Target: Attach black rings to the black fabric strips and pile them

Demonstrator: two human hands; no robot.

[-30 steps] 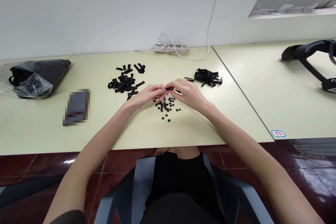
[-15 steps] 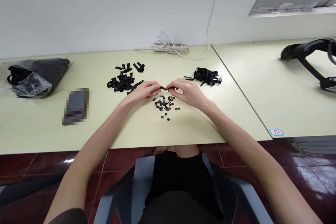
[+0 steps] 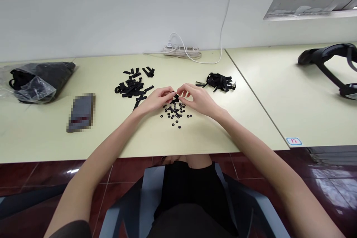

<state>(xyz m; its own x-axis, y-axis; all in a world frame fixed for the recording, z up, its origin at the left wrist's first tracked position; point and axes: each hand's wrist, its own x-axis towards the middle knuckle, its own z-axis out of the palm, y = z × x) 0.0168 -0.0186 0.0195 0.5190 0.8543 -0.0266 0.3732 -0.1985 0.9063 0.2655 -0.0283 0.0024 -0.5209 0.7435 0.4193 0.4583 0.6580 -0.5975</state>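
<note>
A short black fabric strip [image 3: 175, 99] is between my fingertips, bent and hanging down just above the table. My left hand [image 3: 161, 97] is closed, pinching the strip with thumb and forefinger. On the other side, my right hand [image 3: 195, 98] pinches the same strip, its thumb and fingertips drawn together. Below my hands lie several small round black discs with pale centres [image 3: 175, 113], scattered loosely. One pile of black strips [image 3: 131, 87] lies to the left of my left hand. A second strip pile [image 3: 220, 81] sits beyond my right hand.
On the left are a black item in a clear plastic bag [image 3: 44, 81] and a blurred-out dark object [image 3: 81, 113]. A power strip [image 3: 181, 50] with a white cable stands against the wall. Far right lies a black strapped device [image 3: 326, 59] on the adjoining table [image 3: 267, 81].
The strip was stretched between both hands; now it is bent and hangs lower. My left hand has shifted slightly right, towards my right hand.
</note>
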